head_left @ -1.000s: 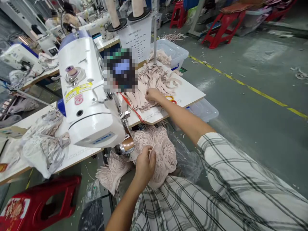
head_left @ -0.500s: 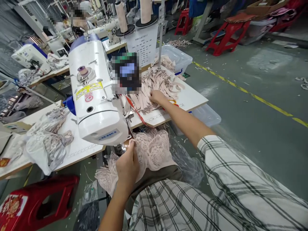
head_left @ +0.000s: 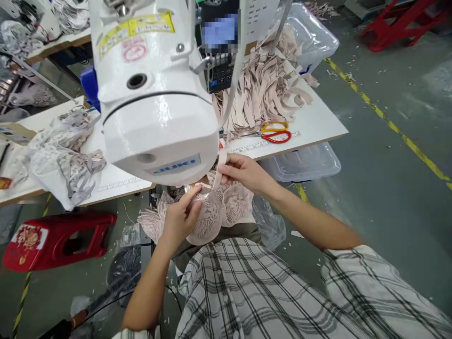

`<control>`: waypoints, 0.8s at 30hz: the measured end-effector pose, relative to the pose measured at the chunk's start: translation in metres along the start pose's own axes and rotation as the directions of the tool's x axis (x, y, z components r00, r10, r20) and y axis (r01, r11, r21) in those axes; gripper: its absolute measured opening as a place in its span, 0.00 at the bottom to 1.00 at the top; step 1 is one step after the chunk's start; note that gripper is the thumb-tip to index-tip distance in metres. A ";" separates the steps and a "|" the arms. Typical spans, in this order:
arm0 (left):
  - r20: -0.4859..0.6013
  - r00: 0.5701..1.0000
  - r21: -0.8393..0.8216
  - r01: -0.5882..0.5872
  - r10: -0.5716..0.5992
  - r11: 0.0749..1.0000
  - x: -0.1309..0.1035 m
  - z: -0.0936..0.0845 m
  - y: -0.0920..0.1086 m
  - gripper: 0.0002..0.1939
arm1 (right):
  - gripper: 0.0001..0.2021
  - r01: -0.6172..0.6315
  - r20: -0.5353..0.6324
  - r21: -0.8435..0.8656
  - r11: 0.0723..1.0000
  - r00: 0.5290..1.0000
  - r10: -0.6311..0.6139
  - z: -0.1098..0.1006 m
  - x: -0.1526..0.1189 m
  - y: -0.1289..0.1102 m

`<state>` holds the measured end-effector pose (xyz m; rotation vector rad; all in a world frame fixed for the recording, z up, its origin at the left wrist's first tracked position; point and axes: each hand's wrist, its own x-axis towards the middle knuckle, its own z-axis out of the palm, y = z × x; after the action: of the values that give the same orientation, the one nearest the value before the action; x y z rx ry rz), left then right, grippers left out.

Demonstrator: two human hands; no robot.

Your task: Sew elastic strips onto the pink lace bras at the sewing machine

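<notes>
Right hand (head_left: 243,173) back from the strap pile (head_left: 261,94) at the worktop's far edge, fingers pinching one strap (head_left: 222,162) against the lace bra cup (head_left: 208,219) that the left hand (head_left: 181,217) pinches.

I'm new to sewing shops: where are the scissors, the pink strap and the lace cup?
scissors (head_left: 273,133): head view, on the handles.
pink strap (head_left: 222,165): head view, mid-strip above the right hand.
lace cup (head_left: 206,221): head view, middle.
</notes>
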<state>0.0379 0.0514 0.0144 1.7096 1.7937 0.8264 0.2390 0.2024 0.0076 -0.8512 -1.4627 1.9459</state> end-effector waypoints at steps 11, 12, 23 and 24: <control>0.012 1.000 0.183 -0.007 0.005 0.983 0.000 -0.007 0.026 0.25 | 0.16 0.071 0.005 -0.275 0.959 0.997 -0.073 0.013 0.019 -0.002; 0.014 1.000 0.172 -0.009 0.007 0.985 0.000 -0.007 0.028 0.26 | 0.17 0.046 0.008 -0.240 0.970 0.999 -0.046 0.014 0.020 -0.003; -0.053 0.997 0.181 -0.048 0.059 0.982 0.004 -0.003 0.027 0.27 | 0.23 0.022 -0.001 -0.079 0.997 1.000 -0.022 0.006 0.022 0.003; -0.036 0.998 0.185 -0.051 0.059 0.981 0.004 -0.003 0.028 0.27 | 0.23 0.023 -0.010 -0.088 0.996 1.000 -0.024 0.004 0.019 0.004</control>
<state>0.0547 0.0552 0.0369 1.8783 1.9094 0.7435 0.2231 0.2131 0.0019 -0.8780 -1.5553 1.8686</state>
